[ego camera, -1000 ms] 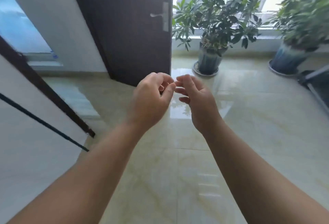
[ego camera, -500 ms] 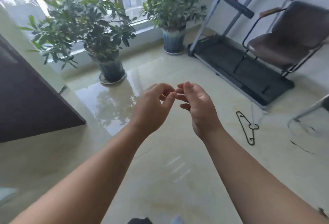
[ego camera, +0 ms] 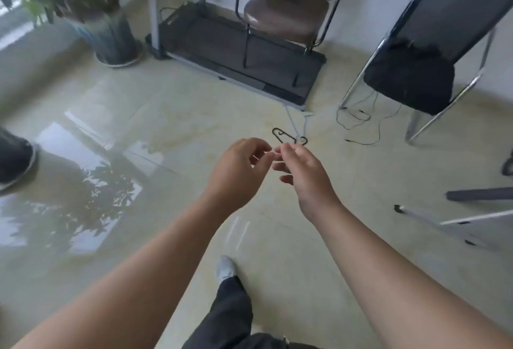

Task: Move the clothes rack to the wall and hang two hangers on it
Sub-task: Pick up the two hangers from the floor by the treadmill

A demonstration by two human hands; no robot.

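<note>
A black wire hanger (ego camera: 285, 137) lies on the tiled floor just beyond my fingertips. A pale hanger (ego camera: 297, 124) lies across it, hard to make out against the floor. My left hand (ego camera: 236, 174) and my right hand (ego camera: 305, 176) hover side by side above the floor, fingers loosely curled, fingertips almost meeting, nothing in either. A pale metal bar with a black end cap (ego camera: 444, 221) lies low at the right. I cannot tell whether it belongs to the clothes rack.
A treadmill (ego camera: 236, 51) stands ahead by the wall with a brown chair (ego camera: 288, 13) on its deck. A black chair (ego camera: 410, 79) is at the right, a thin cable (ego camera: 361, 126) trailing under it. A potted plant (ego camera: 111, 38) is at the left. My shoe (ego camera: 226, 268) is below.
The view has swung right, from the door and plants to the treadmill and chairs. The hangers now lie just beyond my hands, which keep the same pose.
</note>
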